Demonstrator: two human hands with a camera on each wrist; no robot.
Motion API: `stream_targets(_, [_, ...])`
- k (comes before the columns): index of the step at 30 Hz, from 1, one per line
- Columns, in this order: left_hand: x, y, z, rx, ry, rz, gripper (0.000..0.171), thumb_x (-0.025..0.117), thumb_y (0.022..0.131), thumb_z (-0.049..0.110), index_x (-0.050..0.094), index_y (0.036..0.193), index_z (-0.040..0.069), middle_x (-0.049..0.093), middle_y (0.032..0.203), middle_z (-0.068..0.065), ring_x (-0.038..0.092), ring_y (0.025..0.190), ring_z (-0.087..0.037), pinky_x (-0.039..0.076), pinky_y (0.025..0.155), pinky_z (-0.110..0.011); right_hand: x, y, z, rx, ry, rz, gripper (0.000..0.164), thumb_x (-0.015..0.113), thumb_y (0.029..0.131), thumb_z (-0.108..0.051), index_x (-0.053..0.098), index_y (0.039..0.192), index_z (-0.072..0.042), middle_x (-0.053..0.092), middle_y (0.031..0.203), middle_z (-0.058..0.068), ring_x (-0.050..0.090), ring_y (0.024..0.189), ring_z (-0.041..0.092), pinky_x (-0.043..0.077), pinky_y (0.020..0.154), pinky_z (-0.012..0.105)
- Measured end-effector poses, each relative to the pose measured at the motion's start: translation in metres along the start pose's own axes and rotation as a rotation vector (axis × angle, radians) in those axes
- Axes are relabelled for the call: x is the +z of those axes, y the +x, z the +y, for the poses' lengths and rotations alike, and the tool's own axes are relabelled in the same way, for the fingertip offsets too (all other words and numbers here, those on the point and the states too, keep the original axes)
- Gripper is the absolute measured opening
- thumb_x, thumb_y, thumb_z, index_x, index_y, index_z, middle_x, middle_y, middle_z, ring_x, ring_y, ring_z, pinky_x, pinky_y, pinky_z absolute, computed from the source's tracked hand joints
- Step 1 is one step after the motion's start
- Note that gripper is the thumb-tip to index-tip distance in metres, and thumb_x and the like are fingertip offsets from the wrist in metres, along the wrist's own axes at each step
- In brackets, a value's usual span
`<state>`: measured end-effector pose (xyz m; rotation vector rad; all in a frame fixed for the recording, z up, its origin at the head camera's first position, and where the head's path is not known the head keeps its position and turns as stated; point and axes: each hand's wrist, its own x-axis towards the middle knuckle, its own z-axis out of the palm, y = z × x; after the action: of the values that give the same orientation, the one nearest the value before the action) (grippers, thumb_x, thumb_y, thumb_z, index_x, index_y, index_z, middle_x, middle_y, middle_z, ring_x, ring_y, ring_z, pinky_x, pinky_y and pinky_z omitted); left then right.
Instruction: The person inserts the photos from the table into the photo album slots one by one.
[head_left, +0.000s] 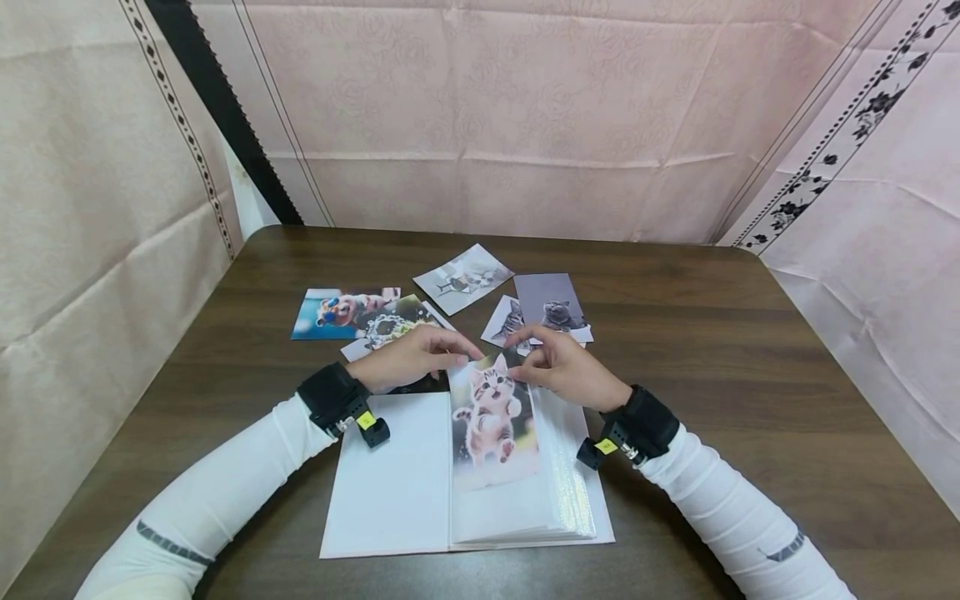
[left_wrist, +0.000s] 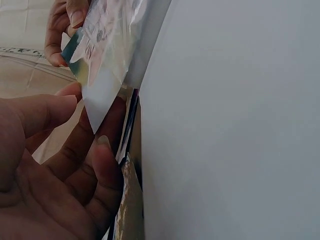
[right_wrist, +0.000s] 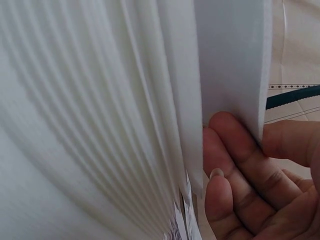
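Observation:
A kitten photo [head_left: 492, 408] lies mostly inside a clear pocket of an open white photo album [head_left: 397, 475], its top end sticking out past the pocket. My right hand [head_left: 558, 362] pinches the photo near its upper right edge, thumb on the front. At the upper left corner, my left hand [head_left: 420, 354] reaches in with relaxed fingers. The left wrist view shows the photo's pale corner [left_wrist: 100, 100] overlapping those fingers [left_wrist: 70, 155]. In the right wrist view, curled fingers [right_wrist: 240, 155] sit by a white sheet's edge, beside the fanned album pages [right_wrist: 100, 100].
Several loose photos lie behind the album: a blue one [head_left: 311, 317] at left, a pale one [head_left: 465, 279] at the back, and a grey cat photo [head_left: 551, 292] at right. The brown table [head_left: 712, 358] is bounded by hanging cloths [head_left: 562, 100].

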<state>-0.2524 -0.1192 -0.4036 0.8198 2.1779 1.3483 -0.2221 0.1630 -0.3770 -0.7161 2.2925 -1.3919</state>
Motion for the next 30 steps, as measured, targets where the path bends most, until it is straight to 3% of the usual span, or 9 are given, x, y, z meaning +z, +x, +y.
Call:
stream_targets(19, [0.0027, 0.0015, 0.002, -0.057, 0.029, -0.04, 0.027, 0.055, 0.106, 0.018, 0.07, 0.128, 0.018, 0.068, 0.13, -0.003, 0.058, 0.108, -0.024, 0.052, 0.084, -0.034, 0.0004, -0.0005, 0.0024, -0.038, -0.024, -0.01, 0.032, 0.064, 0.097, -0.001, 0.055, 0.127, 0.001, 0.073, 0.086, 0.013, 0.06, 0.074, 0.018, 0.047, 0.079, 0.024])
stream_targets(25, [0.0037, 0.0027, 0.0016, -0.045, 0.035, -0.056, 0.027, 0.054, 0.106, 0.023, 0.071, 0.127, 0.017, 0.07, 0.123, -0.002, 0.058, 0.104, -0.024, 0.052, 0.083, -0.034, 0.0015, -0.0005, 0.002, -0.031, -0.032, -0.001, 0.027, 0.064, 0.096, -0.001, 0.058, 0.123, 0.0, 0.071, 0.082, 0.011, 0.054, 0.069, 0.023, 0.046, 0.075, 0.024])
stream_targets(30, [0.0045, 0.0025, 0.0028, -0.03, 0.048, -0.063, 0.026, 0.054, 0.106, 0.023, 0.072, 0.125, 0.017, 0.07, 0.116, -0.002, 0.057, 0.1, -0.023, 0.052, 0.081, -0.034, 0.0021, -0.0001, 0.0023, -0.034, -0.033, 0.01, 0.022, 0.065, 0.096, -0.001, 0.061, 0.118, 0.0, 0.072, 0.083, 0.011, 0.058, 0.074, 0.019, 0.046, 0.075, 0.024])
